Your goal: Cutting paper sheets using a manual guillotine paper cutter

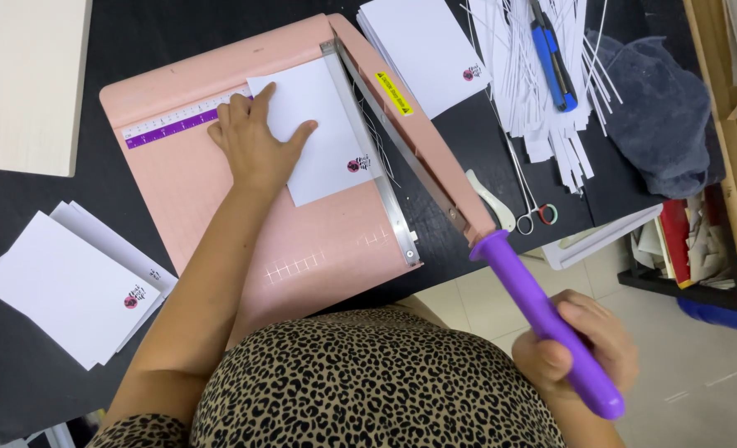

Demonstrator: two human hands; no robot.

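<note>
Your left hand [256, 141], fingers spread, presses the white sheet [323, 129] flat near the blade edge of the pink paper cutter [219, 207], while your right hand [580, 353] wraps closed around the raised purple handle [542, 315].

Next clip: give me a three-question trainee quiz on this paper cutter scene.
1. True or false: the left hand presses the sheet flat on the cutter bed.
2. What does the right hand grip?
A. scissors
B. the purple handle
C. a blue pen
3. Where do the paper strips lie relative to the cutter arm?

Key:
1. True
2. B
3. To its right, on the dark table, beside a stack of sheets.
</note>
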